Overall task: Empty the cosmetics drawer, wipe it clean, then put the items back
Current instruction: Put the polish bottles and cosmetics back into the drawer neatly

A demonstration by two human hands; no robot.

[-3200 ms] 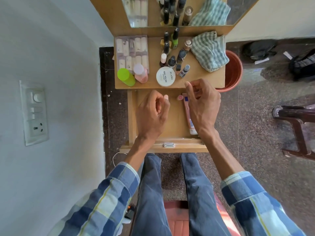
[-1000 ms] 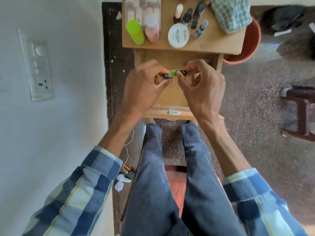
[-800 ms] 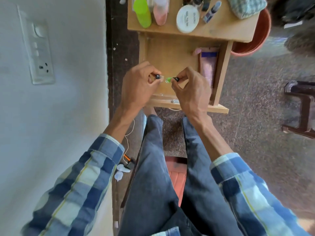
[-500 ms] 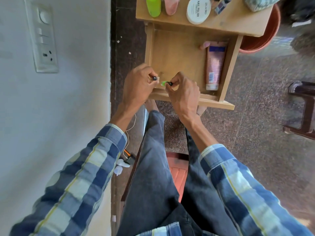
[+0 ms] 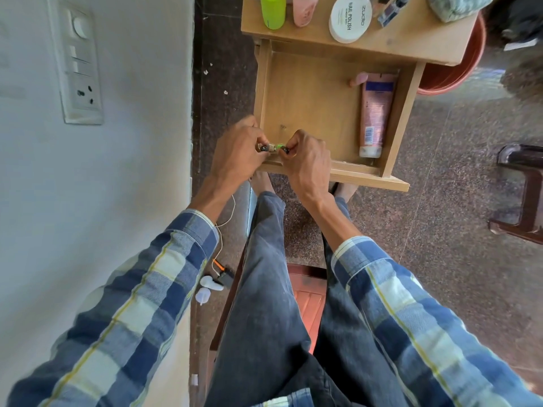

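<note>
The wooden drawer (image 5: 261, 92) is pulled open under the table. A pink tube (image 5: 373, 113) lies along its right side, with a small pink item (image 5: 359, 79) at the back beside it. My left hand (image 5: 238, 151) pinches a small pale nail polish bottle (image 5: 263, 147) with a black cap. My right hand (image 5: 305, 160) pinches a small green nail polish bottle (image 5: 279, 147), also black-capped. Both hands are low over the drawer's front left corner, and the two bottles almost touch.
The tabletop (image 5: 405, 39) holds a green bottle (image 5: 273, 10), a pink bottle (image 5: 305, 8), a white nail polish jar (image 5: 350, 17), small bottles and a checked cloth (image 5: 452, 7). A red bucket (image 5: 458, 69) stands right of the drawer, a dark chair (image 5: 526, 195) farther right, a wall at left.
Each hand now holds a small bottle; 3.2 s ago they held none. The hands have moved to the drawer's front left corner and brought the bottles closer together.
</note>
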